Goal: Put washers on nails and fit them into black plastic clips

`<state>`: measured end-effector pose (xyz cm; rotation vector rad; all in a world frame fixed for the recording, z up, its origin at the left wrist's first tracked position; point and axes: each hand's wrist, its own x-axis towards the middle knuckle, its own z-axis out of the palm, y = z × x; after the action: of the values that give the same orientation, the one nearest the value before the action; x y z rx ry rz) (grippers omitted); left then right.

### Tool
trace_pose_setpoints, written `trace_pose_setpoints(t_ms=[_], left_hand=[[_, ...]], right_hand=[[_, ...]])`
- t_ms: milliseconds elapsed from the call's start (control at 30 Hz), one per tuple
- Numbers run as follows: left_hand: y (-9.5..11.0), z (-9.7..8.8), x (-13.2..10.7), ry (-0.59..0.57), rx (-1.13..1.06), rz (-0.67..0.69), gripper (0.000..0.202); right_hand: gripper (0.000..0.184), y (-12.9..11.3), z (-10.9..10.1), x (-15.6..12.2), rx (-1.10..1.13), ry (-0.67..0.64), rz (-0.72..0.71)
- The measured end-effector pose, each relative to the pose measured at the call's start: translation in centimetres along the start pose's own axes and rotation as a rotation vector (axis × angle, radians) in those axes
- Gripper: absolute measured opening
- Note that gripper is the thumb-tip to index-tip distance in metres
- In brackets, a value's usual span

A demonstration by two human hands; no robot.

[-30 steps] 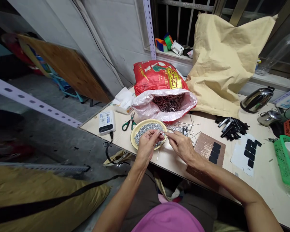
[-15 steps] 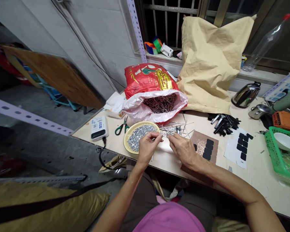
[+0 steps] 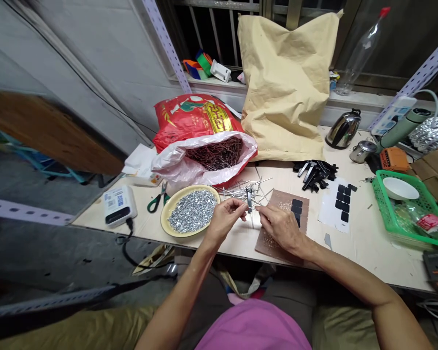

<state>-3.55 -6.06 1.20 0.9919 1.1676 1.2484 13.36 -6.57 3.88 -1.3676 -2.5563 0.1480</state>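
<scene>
Steel pin (image 3: 250, 208) pinched (fingertips closed) between left hand (image 3: 224, 219) and right hand (image 3: 280, 227) — above table (image 3: 368, 248).

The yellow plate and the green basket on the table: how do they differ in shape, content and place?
The yellow plate is round and shallow, while the green basket is rectangular with meshed walls. The yellow plate holds a heap of small silver pieces; the green basket holds a white bowl and packets. The yellow plate lies beside the left hand; the green basket stands far right of the right hand. Both rest on the table.
</scene>
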Motion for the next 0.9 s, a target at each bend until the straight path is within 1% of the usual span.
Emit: trace_pose_setpoints(t_ms=[67,133,200,233,367,467,567,633,667,733,833,867,900], left_hand=[[0.0,0.7,0.3,-0.068,-0.102,-0.097,0.033],[-0.1,1.4,0.6,-0.116,-0.201,-0.191,0.039],[-0.1,2.2,0.6,-0.149,-0.258,-0.25,0.043],[-0.1,2.6,0.6,-0.158,-0.268,-0.262,0.044],[-0.3,4.0,0.2,-0.16,-0.249,-0.246,0.042],[-0.7,5.0,-0.1,-0.114,-0.202,-0.191,0.039],[-0.9,5.8,-0.3,-0.07,-0.142,-0.123,0.035],[-1.0,6.2,-0.5,-0.065,-0.109,-0.107,0.034],[-1.0,6.3,-0.5,-0.071,-0.093,-0.108,0.034],[-0.9,6.5,-0.5,-0.093,-0.06,-0.12,0.034],[-0.8,6.7,-0.5,-0.12,-0.032,-0.163,0.036],[-0.8,6.8,-0.4,-0.117,-0.031,-0.184,0.037],[-0.8,6.9,-0.4,-0.11,-0.035,-0.206,0.038]], right_hand=[[0.024,0.6,0.2,-0.8,0.053,0.067,0.029],[0.018,1.2,0.4,-1.6,0.079,0.125,0.064],[0.013,1.7,0.5,-2.2,0.063,0.173,0.066],[0.013,1.9,0.5,-2.5,0.034,0.198,0.054],[0.019,2.5,0.0,-3.3,-0.192,0.326,-0.003],[0.022,2.8,-0.1,-3.6,-0.354,0.437,-0.033],[0.025,3.2,0.3,-3.8,-0.421,0.485,-0.039],[0.025,3.6,0.6,-4.0,-0.41,0.462,-0.024],[0.026,3.7,0.6,-4.1,-0.386,0.429,-0.003],[0.026,4.1,0.5,-4.3,-0.286,0.3,0.07],[0.024,4.5,-0.1,-4.5,-0.018,0.044,0.196],[0.02,4.6,-0.3,-4.6,0.06,0.001,0.214],[0.016,4.7,-0.5,-4.7,0.106,-0.006,0.212]])
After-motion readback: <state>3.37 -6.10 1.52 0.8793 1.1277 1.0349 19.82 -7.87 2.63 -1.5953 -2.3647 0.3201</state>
